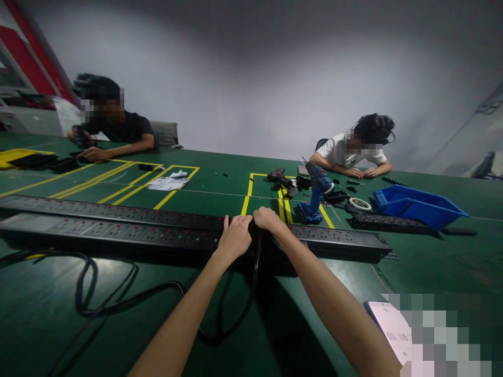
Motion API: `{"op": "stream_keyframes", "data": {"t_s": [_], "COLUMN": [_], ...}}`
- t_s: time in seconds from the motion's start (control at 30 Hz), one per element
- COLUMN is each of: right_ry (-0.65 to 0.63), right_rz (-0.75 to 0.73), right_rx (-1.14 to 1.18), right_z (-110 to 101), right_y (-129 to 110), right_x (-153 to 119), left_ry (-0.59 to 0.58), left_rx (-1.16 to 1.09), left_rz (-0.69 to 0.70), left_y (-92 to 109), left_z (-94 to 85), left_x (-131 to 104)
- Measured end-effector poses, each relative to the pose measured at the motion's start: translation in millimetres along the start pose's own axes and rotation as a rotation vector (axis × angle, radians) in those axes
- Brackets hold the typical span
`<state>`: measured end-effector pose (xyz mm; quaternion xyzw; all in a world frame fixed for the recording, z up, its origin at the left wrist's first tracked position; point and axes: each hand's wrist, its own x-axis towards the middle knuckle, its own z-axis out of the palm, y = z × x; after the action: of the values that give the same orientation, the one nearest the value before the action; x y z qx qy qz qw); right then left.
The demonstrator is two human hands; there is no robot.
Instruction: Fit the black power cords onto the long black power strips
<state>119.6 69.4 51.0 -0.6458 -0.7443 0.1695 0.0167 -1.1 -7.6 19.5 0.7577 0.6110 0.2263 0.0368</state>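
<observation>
Two long black socket strips lie side by side across the green table, the back strip (118, 212) and the front strip (98, 230), both with rows of sockets and small red marks. My left hand (236, 235) rests on the strips near their middle, its fingers bent forward and the thumb apart. Just to its right, my right hand (268, 220) is curled closed at the top of a black cable (257, 262); what its fingers pinch is hidden. The cable hangs over the front strip and loops leftward on the table.
Behind the strips stands a blue cordless drill (312, 196), with another tool (280, 178) beside it. A blue bin (418, 204) and tape roll (360, 203) are at right. White papers (168, 181) lie back left. Two people sit across the table (220, 180). A phone (387, 327) is front right.
</observation>
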Motion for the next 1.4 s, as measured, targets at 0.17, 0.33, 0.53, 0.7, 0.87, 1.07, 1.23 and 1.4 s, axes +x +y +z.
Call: {"op": "stream_keyframes", "data": {"t_s": [0.17,0.33,0.53,0.7,0.87,1.07,1.23,1.4], "right_ry": [0.153,0.169,0.160,0.374,0.327,0.190,0.180,0.185], "right_rz": [-0.076,-0.073,-0.034,-0.080,-0.058,-0.058,0.000,0.039], "right_rx": [-0.067,-0.059,0.001,0.023,0.095,0.743,1.300,1.495], "right_z": [9,7,1,2,6,18,29,19], "right_y": [0,-4,1,4,9,24,25,21], "right_x": [-8,-14,-24,-53,-80,-65,-58,-57], "left_ry": [-0.002,-0.021,-0.015,-0.023,-0.050,-0.029,-0.043,-0.052], "left_rx": [-0.042,-0.061,-0.054,-0.042,-0.065,-0.049,-0.050,-0.056], "left_rz": [-0.020,-0.033,0.002,0.030,0.074,0.048,0.042,0.046], "left_y": [0,-1,0,-1,-3,0,2,1], "left_z": [-0.9,-3.0,-2.3,-1.9,-4.8,-2.6,-3.9,-4.1], "left_x": [2,3,3,2,1,3,3,4]}}
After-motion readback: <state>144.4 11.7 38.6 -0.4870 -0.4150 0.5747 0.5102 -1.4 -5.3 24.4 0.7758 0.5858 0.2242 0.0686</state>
